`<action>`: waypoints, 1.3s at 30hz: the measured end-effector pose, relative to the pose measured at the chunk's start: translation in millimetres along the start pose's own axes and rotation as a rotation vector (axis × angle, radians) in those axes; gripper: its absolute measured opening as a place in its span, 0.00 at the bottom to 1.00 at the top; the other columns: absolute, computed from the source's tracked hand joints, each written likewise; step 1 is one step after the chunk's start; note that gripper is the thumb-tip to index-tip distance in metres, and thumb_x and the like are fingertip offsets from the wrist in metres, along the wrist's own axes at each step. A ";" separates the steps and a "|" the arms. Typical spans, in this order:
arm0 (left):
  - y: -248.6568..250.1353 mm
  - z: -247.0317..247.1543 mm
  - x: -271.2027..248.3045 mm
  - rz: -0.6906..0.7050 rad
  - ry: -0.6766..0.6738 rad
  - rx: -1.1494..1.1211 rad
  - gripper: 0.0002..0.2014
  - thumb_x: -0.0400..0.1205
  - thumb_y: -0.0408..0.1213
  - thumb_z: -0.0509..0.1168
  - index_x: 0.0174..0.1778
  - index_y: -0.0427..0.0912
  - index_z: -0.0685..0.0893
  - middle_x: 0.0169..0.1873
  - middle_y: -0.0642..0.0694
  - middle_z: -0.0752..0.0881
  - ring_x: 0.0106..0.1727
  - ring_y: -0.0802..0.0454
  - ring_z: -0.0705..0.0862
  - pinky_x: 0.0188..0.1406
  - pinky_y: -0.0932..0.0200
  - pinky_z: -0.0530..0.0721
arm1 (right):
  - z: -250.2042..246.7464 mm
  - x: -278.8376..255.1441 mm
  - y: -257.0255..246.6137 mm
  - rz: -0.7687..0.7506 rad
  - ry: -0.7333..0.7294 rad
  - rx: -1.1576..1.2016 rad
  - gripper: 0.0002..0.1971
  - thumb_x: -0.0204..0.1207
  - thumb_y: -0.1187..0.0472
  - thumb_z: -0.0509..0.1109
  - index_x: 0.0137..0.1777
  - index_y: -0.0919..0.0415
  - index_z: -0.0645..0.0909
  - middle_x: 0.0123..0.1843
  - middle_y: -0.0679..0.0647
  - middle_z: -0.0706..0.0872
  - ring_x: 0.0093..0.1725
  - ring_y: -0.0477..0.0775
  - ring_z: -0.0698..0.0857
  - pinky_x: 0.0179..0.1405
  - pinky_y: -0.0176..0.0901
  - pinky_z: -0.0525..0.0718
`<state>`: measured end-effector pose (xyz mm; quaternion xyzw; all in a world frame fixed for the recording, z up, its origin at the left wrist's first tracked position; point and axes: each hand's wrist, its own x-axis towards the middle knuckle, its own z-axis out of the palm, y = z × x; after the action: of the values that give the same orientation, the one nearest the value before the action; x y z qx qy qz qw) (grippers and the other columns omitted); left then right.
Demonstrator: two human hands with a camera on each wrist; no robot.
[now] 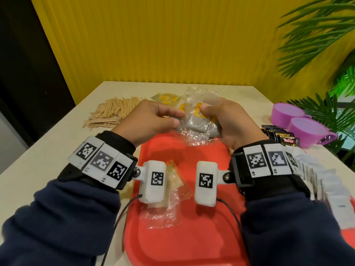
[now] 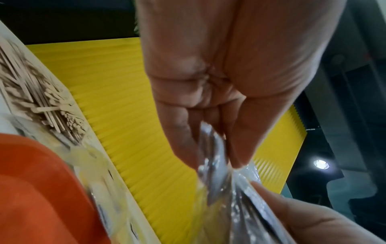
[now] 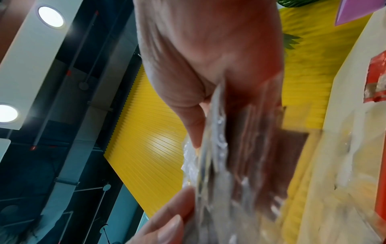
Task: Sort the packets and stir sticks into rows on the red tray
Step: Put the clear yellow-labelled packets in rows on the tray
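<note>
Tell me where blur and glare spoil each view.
Head view: mostly sharp, with the green palm leaves smeared at the right edge. Left wrist view: the crinkled clear plastic bag glints and blurs beyond the left hand. Right wrist view: motion blur smears the bag below the right hand; round ceiling lights blow out.

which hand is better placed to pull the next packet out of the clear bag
Left, probably. The right hand grips the clear bag of packets, thumb on top, so it is busy as the holder. The left hand pinches only the bag's edge, fingers at the plastic, and could reach in.
</note>
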<state>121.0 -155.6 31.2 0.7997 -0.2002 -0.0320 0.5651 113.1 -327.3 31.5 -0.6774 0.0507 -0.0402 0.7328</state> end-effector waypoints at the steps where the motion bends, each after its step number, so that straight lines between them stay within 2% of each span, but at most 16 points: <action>1: 2.6 0.3 -1.4 -0.012 -0.035 -0.012 0.12 0.77 0.24 0.67 0.43 0.47 0.87 0.29 0.59 0.88 0.31 0.66 0.84 0.34 0.73 0.83 | 0.3 -0.2 0.3 -0.006 -0.015 -0.001 0.11 0.76 0.71 0.65 0.57 0.66 0.83 0.52 0.69 0.85 0.51 0.66 0.84 0.57 0.64 0.81; 4: 4.9 -3.4 -4.5 -0.078 -0.080 -0.050 0.11 0.79 0.25 0.65 0.47 0.46 0.87 0.30 0.60 0.89 0.32 0.68 0.85 0.33 0.74 0.82 | 2.2 -1.2 -0.1 -0.030 -0.021 -0.038 0.10 0.77 0.72 0.64 0.56 0.64 0.82 0.45 0.62 0.86 0.47 0.61 0.82 0.49 0.56 0.81; 7: -1.3 -8.7 -7.1 -0.140 -0.116 0.037 0.10 0.79 0.30 0.66 0.47 0.52 0.84 0.41 0.60 0.88 0.42 0.64 0.84 0.43 0.65 0.81 | 4.8 -1.9 -0.8 -0.051 0.016 -0.064 0.07 0.77 0.71 0.65 0.51 0.62 0.81 0.44 0.63 0.83 0.44 0.60 0.77 0.43 0.52 0.73; 10: -6.2 -9.9 -10.0 -0.235 -0.306 0.261 0.11 0.76 0.39 0.72 0.51 0.53 0.79 0.52 0.54 0.85 0.52 0.56 0.84 0.52 0.56 0.83 | 3.4 -2.9 -2.7 -0.069 0.047 -0.045 0.08 0.77 0.72 0.64 0.53 0.63 0.80 0.47 0.65 0.81 0.44 0.60 0.77 0.39 0.51 0.77; 12: -4.1 -5.7 -11.2 -0.280 -0.464 0.489 0.16 0.73 0.44 0.74 0.54 0.54 0.77 0.54 0.54 0.85 0.55 0.53 0.85 0.59 0.51 0.83 | 1.1 -3.0 -4.5 -0.089 0.065 -0.041 0.09 0.77 0.72 0.63 0.54 0.64 0.79 0.48 0.65 0.81 0.45 0.60 0.79 0.41 0.52 0.80; 13: -0.9 -1.6 -11.8 -0.292 -0.519 0.585 0.18 0.73 0.45 0.74 0.56 0.53 0.77 0.54 0.55 0.85 0.54 0.52 0.85 0.60 0.51 0.82 | -0.3 -2.6 -5.2 -0.099 0.068 -0.040 0.09 0.78 0.72 0.63 0.55 0.64 0.79 0.47 0.64 0.81 0.44 0.59 0.80 0.41 0.51 0.81; 15: 3.4 7.7 -10.9 -0.296 -0.576 0.739 0.23 0.73 0.46 0.74 0.62 0.51 0.76 0.55 0.56 0.83 0.54 0.53 0.83 0.56 0.57 0.81 | -2.5 -2.8 -6.3 -0.111 0.066 -0.048 0.10 0.78 0.72 0.63 0.58 0.65 0.78 0.42 0.59 0.82 0.39 0.53 0.80 0.35 0.43 0.81; 17: 7.4 17.5 -9.3 -0.306 -0.615 0.887 0.27 0.71 0.47 0.76 0.65 0.53 0.75 0.59 0.56 0.80 0.55 0.54 0.80 0.52 0.61 0.79 | -4.3 -3.5 -7.2 -0.114 0.059 -0.052 0.10 0.79 0.72 0.63 0.58 0.65 0.78 0.37 0.54 0.81 0.33 0.47 0.78 0.28 0.37 0.79; 19: 8.4 26.7 -8.1 -0.344 -0.673 1.046 0.34 0.67 0.47 0.77 0.69 0.57 0.72 0.64 0.54 0.78 0.58 0.52 0.79 0.51 0.60 0.80 | -5.4 -4.4 -7.9 -0.115 0.047 -0.044 0.08 0.78 0.73 0.63 0.54 0.64 0.78 0.35 0.52 0.80 0.32 0.46 0.78 0.28 0.36 0.79; 21: 9.5 37.0 -8.3 -0.387 -0.725 1.199 0.39 0.68 0.45 0.77 0.73 0.58 0.67 0.67 0.52 0.75 0.61 0.49 0.79 0.44 0.60 0.79 | -5.2 -4.7 -8.1 -0.123 0.036 -0.032 0.08 0.78 0.73 0.62 0.48 0.62 0.79 0.35 0.53 0.81 0.33 0.48 0.78 0.33 0.40 0.80; 25: 8.9 54.5 -9.0 -0.367 -0.711 1.362 0.39 0.71 0.38 0.75 0.76 0.50 0.64 0.67 0.47 0.75 0.61 0.46 0.80 0.42 0.58 0.76 | -5.4 -2.8 -8.2 -0.120 0.032 -0.010 0.08 0.77 0.74 0.62 0.49 0.63 0.80 0.43 0.62 0.81 0.44 0.59 0.79 0.48 0.58 0.82; 28: 11.0 58.4 -8.1 -0.368 -0.697 1.385 0.36 0.74 0.39 0.74 0.76 0.45 0.65 0.66 0.47 0.78 0.63 0.47 0.80 0.44 0.59 0.74 | -7.1 -2.2 -8.8 -0.112 0.040 -0.001 0.08 0.77 0.73 0.63 0.48 0.62 0.80 0.47 0.64 0.81 0.48 0.61 0.79 0.60 0.66 0.79; 30: 11.4 57.1 -6.8 -0.389 -0.698 1.382 0.35 0.74 0.40 0.74 0.75 0.43 0.65 0.65 0.46 0.79 0.60 0.48 0.81 0.44 0.60 0.74 | -9.0 -2.2 -9.2 -0.111 0.044 0.007 0.08 0.76 0.73 0.63 0.47 0.61 0.80 0.47 0.63 0.82 0.48 0.60 0.79 0.62 0.67 0.77; 33: 7.5 52.5 -4.1 -0.418 -0.726 1.368 0.30 0.74 0.41 0.74 0.72 0.41 0.73 0.62 0.46 0.83 0.48 0.53 0.79 0.36 0.62 0.75 | -10.2 -2.5 -9.7 -0.116 0.054 0.013 0.08 0.76 0.73 0.63 0.52 0.65 0.80 0.47 0.63 0.82 0.48 0.60 0.79 0.63 0.66 0.77; 35: 2.3 49.0 -2.3 -0.446 -0.708 1.310 0.27 0.73 0.39 0.74 0.68 0.40 0.78 0.58 0.47 0.85 0.45 0.53 0.80 0.32 0.64 0.78 | -10.7 -2.0 -9.6 -0.116 0.059 0.013 0.08 0.76 0.73 0.64 0.53 0.65 0.81 0.47 0.64 0.82 0.49 0.60 0.79 0.63 0.67 0.77; 39: -4.0 33.3 3.3 -0.401 -0.507 1.084 0.20 0.67 0.37 0.78 0.54 0.41 0.85 0.44 0.48 0.88 0.39 0.53 0.82 0.31 0.62 0.78 | -11.9 -1.8 -9.5 -0.115 0.057 0.004 0.08 0.77 0.72 0.64 0.51 0.63 0.81 0.46 0.62 0.82 0.48 0.59 0.79 0.59 0.62 0.79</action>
<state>115.9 -185.3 16.1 0.9620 -0.1618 -0.2200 -0.0022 109.9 -339.6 40.1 -0.6762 0.0322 -0.1015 0.7290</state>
